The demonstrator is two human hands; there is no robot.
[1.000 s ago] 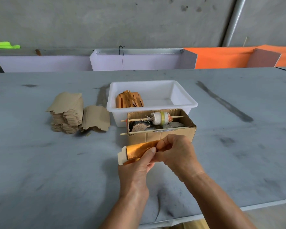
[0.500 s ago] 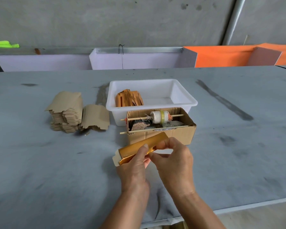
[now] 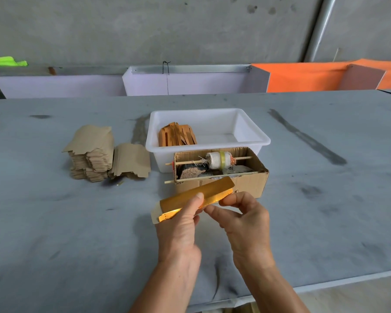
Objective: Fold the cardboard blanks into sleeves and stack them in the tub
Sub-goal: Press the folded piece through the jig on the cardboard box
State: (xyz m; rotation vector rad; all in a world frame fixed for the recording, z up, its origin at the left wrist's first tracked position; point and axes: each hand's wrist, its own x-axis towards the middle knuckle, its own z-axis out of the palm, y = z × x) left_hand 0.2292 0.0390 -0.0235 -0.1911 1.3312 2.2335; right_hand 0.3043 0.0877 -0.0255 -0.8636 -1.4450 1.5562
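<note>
A gold-faced cardboard blank [image 3: 201,192], partly folded into a long sleeve, is held slanting above the grey table just in front of me. My left hand [image 3: 182,229] grips its lower left part, thumb pressed on the gold face. My right hand [image 3: 244,219] pinches its right end from below with curled fingers. A white plastic tub [image 3: 253,134] stands behind, with several folded orange-gold sleeves [image 3: 177,137] upright in its left end. A stack of brown flat blanks [image 3: 93,152] lies to the left, with a lower pile [image 3: 131,160] leaning beside it.
An open cardboard box [image 3: 246,184] sits against the tub's front, with a tape roll [image 3: 219,160] on a stick across its top. White and orange boards [image 3: 303,77] line the far edge of the table. The table's near edge [image 3: 348,283] runs at lower right.
The sleeve has been raised and turned so more of its gold face shows. My right hand slid from over its top to its right end.
</note>
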